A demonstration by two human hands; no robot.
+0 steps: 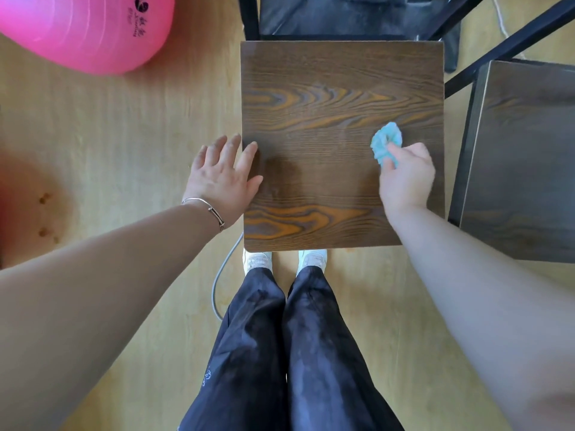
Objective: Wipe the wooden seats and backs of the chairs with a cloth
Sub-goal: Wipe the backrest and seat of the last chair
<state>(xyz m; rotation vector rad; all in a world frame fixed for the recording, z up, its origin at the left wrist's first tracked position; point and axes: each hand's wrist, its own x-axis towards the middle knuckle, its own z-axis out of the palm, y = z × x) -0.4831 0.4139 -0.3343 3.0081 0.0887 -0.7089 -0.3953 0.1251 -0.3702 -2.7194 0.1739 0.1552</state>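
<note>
A dark wooden chair seat (326,119) with orange grain fills the middle of the view, seen from above. My right hand (407,178) grips a bunched light-blue cloth (385,143) and holds it down on the seat near its right edge. My left hand (222,172) lies flat with spread fingers at the seat's left edge, its forefinger and thumb over the wood. A bracelet circles that wrist. The chair's back (342,14) shows only as a dark frame at the top.
A second wooden chair seat (525,169) stands close on the right, with black metal bars (510,45) beside it. A pink exercise ball (93,29) sits at the upper left. A grey cable (222,275) runs on the wooden floor by my feet.
</note>
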